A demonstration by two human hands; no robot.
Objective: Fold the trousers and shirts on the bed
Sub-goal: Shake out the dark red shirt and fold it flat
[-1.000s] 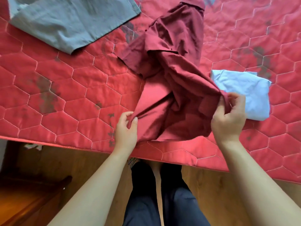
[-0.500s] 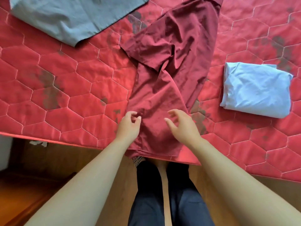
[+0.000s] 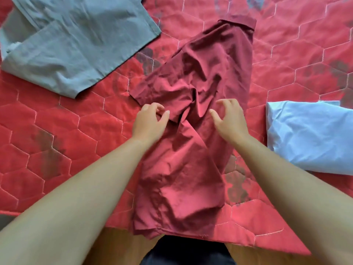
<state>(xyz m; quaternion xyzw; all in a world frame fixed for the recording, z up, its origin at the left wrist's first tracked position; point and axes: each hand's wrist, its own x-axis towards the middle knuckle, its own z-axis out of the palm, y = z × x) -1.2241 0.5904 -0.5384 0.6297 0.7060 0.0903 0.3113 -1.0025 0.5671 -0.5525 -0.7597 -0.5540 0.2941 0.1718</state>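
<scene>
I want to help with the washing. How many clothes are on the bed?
3. The grey garment lies at top left, the dark red shirt in the middle, the folded light blue garment at right. More may lie outside the picture.

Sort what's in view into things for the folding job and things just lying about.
For the job: maroon shirt, crumpled; grey garment; light blue garment, already folded; red quilted bed.
Just there: wooden floor; the person's worn dark trousers.
</scene>
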